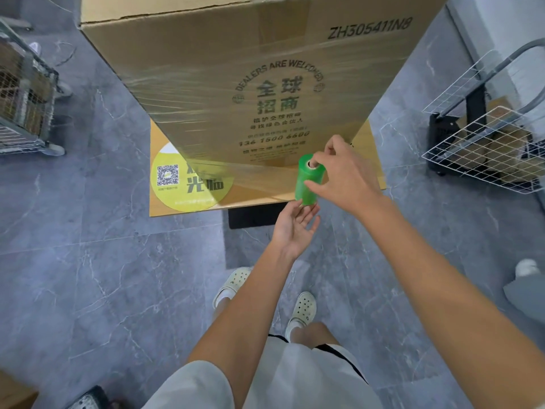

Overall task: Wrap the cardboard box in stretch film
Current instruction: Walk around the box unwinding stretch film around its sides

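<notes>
One film roll (pixel 306 184) in right hand (pixel 345 175), perhaps touching box (pixel 236 69) corner

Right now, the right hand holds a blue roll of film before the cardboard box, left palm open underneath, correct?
Not blue: the head view shows the roll of film is green. The right hand holds it before the cardboard box, left hand open underneath.

box: tall cardboard box (pixel 236 69), lower part already film-covered, stands on flat cardboard sheet (pixel 165 206)
roll: green stretch film roll (pixel 307 184), upright, film sheet (pixel 233 177) running left to box
right hand (pixel 346 172): grips roll, finger in core
left hand (pixel 296 224): palm up under roll
</notes>
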